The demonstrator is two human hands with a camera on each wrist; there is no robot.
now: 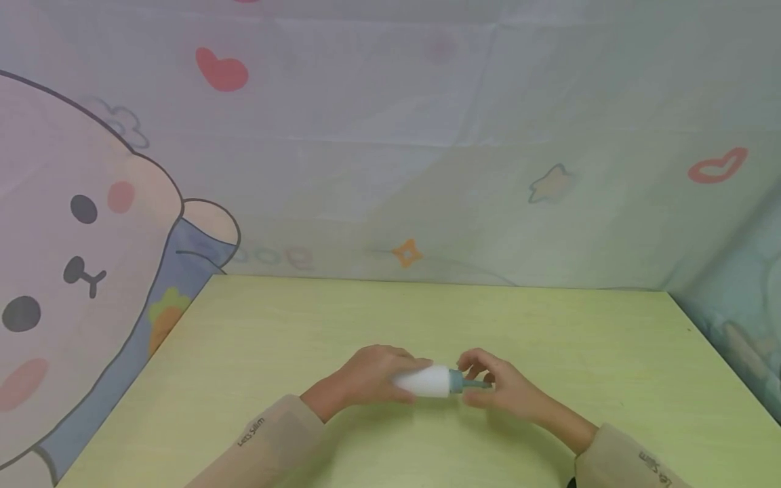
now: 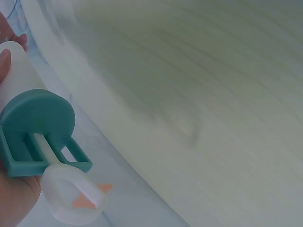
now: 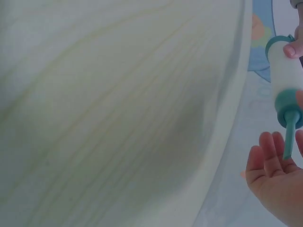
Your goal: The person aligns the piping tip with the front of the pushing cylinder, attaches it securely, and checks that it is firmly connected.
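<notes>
My left hand [image 1: 379, 376] grips the white barrel of a toy syringe [image 1: 434, 381], held sideways above the table. Its teal tip [image 3: 289, 137] points toward my right hand [image 1: 509, 393]. The fingers of that hand are loosely bent around the tip, with space between them and the tip in the right wrist view. At the other end, the left wrist view shows a teal finger flange [image 2: 42, 111] and a white plunger ring [image 2: 51, 198]. Part of the barrel is hidden under my left fingers.
The yellow-green table [image 1: 274, 325] reaches back to a pale printed cloth [image 1: 366, 169] hung behind it. A large cartoon bear [image 1: 91, 169] is printed on the cloth at the left. Light sleeves [image 1: 274, 430] cover both forearms.
</notes>
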